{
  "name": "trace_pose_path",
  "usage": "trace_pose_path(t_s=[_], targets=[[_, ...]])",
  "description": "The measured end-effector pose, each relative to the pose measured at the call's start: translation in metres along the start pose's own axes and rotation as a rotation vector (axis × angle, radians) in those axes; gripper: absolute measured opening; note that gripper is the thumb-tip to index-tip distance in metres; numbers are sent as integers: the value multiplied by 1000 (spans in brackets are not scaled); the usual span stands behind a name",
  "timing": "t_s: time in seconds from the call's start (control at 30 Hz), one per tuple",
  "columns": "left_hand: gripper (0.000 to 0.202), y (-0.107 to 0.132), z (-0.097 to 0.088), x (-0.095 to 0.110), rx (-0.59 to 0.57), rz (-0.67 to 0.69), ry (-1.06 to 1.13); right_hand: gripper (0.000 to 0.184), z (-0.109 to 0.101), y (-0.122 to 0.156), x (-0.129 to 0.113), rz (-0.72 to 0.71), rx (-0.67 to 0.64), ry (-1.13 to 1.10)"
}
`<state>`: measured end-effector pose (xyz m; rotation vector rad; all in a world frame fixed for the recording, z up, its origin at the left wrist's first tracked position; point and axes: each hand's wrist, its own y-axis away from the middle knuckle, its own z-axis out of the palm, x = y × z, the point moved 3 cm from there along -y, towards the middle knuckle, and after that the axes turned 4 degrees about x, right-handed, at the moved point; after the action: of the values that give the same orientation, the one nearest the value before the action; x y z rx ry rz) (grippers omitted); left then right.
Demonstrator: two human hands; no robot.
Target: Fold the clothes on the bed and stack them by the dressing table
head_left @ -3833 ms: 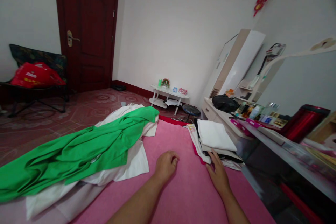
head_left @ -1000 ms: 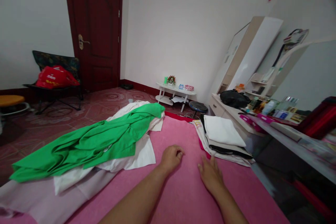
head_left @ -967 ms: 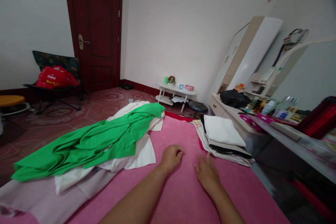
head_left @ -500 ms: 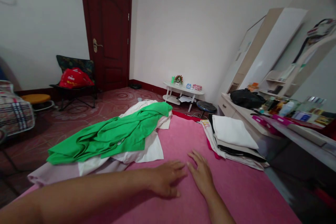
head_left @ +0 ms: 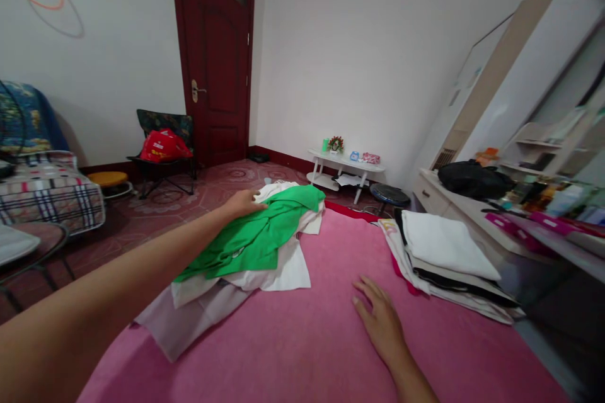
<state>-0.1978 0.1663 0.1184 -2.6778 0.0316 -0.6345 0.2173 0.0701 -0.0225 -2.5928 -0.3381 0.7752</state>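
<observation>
**On the pink cover (head_left: pixel 326 334), your left hand (head_left: pixel 246 203) is at the green garment (head_left: pixel 255 239)**

The green garment lies in a loose heap at your left, atop white clothes (head_left: pixel 293 271) and a mauve cloth (head_left: pixel 193 321). Its long axis slants from near left to far right, the narrower end pointing away from you. Your left hand is over its far-left edge, fingers partly bent; you cannot tell whether they grip fabric. Your right hand (head_left: pixel 378 312) is loosely spread above or on the cover, holding nothing, left of the folded stack (head_left: pixel 449 242).

A small pale mark on the green garment is illegible, as is the lettering on the red bag (head_left: pixel 165 146). Your left forearm hides part of the heap's near-left side; the frame's right edge cuts off the blurred dresser (head_left: pixel 472 214).
</observation>
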Motion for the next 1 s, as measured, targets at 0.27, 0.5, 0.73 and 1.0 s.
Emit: trace_pose_path(t_s=[0.27, 0.5, 0.73, 1.0], targets=[[61, 0, 37, -46, -67, -72, 100, 38, 0, -1, -2, 3, -6, 5], [57, 19, 9, -36, -31, -62, 47, 36, -3, 0, -6, 9, 5, -19], [36, 33, -22, -53, -271, -96, 44, 37, -1, 0, -4, 4, -14, -12], [36, 32, -46, -57, -205, -168, -18, 37, -2, 1, -3, -6, 0, -18]])
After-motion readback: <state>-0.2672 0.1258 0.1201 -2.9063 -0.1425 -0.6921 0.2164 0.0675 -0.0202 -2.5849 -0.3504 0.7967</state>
